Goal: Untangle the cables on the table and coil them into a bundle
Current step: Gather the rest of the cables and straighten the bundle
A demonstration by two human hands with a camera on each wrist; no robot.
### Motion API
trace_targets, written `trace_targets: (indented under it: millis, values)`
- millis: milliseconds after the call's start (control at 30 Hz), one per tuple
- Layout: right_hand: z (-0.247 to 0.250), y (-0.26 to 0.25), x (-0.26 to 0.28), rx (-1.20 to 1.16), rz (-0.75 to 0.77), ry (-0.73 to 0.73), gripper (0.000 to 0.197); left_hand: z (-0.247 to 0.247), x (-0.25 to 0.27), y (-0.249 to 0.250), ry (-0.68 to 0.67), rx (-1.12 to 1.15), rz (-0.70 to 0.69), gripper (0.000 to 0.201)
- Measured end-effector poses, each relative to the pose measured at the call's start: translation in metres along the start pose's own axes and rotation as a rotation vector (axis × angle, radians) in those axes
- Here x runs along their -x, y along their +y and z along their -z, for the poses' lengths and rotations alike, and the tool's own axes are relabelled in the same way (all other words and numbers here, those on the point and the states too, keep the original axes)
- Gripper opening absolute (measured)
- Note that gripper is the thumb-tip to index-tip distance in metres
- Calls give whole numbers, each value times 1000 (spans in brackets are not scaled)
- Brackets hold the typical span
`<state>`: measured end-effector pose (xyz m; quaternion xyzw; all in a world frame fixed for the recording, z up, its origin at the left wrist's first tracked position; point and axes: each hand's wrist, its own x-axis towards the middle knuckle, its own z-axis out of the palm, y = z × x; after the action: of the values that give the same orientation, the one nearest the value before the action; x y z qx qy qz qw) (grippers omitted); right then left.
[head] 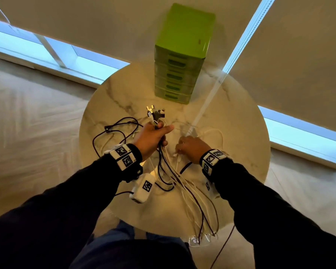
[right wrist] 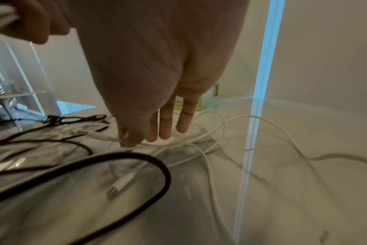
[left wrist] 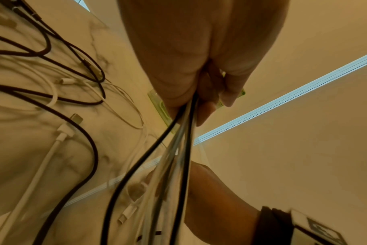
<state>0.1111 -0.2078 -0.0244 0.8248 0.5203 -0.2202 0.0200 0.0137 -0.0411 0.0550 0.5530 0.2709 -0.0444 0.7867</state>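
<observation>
My left hand [head: 153, 136] is raised over the round marble table [head: 241, 152] and grips a bundle of black and white cables [left wrist: 178, 149]. Their plug ends [head: 155, 113] stick up above the fist, and the strands trail down over the near table edge [head: 202, 220]. To the right, my right hand [head: 190, 148] reaches down with straight fingers [right wrist: 166, 131]. Its thumb [right wrist: 128, 140] touches a loose white cable [right wrist: 207, 165] lying on the table. A thick black cable [right wrist: 157, 162] loops in front of that hand.
A green drawer unit [head: 178, 61] stands at the back of the table. Loose black and white cables [head: 113, 131] sprawl on the left part of the tabletop. Floor lies all round the table, with windows and blinds behind.
</observation>
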Motion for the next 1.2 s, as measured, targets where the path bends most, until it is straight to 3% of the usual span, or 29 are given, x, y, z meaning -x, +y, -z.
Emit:
trace_targets:
  millis: [100,200,267,367,500,600,700,833,933,967,1067,1200]
  values:
    - [6,16,5,-323,-33,121,15,0,-3,-2,18,30,12,43]
    - [31,24,14,-659,-241,356,16,-3,-6,-3,45,88,35,43]
    - [54,23,18,-776,-334,511,12,-6,-9,-3,66,146,50,43]
    - [85,7,22,-847,-300,595,9,-15,-9,-2,69,199,29,40]
    - [102,-29,32,-909,-128,516,9,-27,-4,0,-42,232,-32,22]
    - [101,-47,34,-897,-92,462,9,-32,-3,-2,-89,191,-82,46]
    - [99,-58,34,-874,-111,457,14,-34,-1,-3,-69,133,-128,49]
    - [96,-66,40,-885,-162,438,20,-31,2,-2,-7,41,-144,37]
    - [92,-64,49,-781,-238,415,13,-26,2,4,48,60,-128,36]
    - [89,-61,54,-737,-253,398,22,-25,1,8,47,73,-136,35]
    - [77,-53,68,-600,-280,308,44,-17,1,23,29,93,-181,34]
    - [56,-38,85,-436,-362,135,43,2,-6,52,122,85,-223,41]
